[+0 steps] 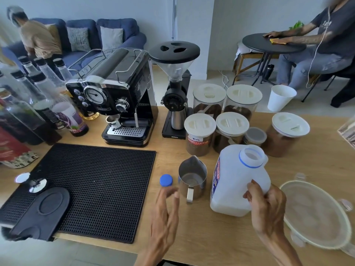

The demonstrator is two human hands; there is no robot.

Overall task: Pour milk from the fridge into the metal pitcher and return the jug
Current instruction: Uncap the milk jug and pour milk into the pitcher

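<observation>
A white plastic milk jug (233, 181) stands uncapped on the wooden table, its blue-ringed mouth open at the top. My right hand (266, 204) grips its handle at the near right side. Just left of the jug stands the metal pitcher (192, 181), upright, handle toward me; whether it holds milk I cannot tell. The jug's blue cap (166, 180) lies on the table left of the pitcher. My left hand (165, 212) hovers over the table just in front of the cap, fingers spread, holding nothing.
A black rubber mat (99, 189) with a tamper covers the left table. Behind stand an espresso machine (115, 95), a grinder (175, 89), several lidded coffee jars (199, 133) and bottles (38, 104). A round lidded container (315, 214) lies right of the jug. Two people are in the room behind.
</observation>
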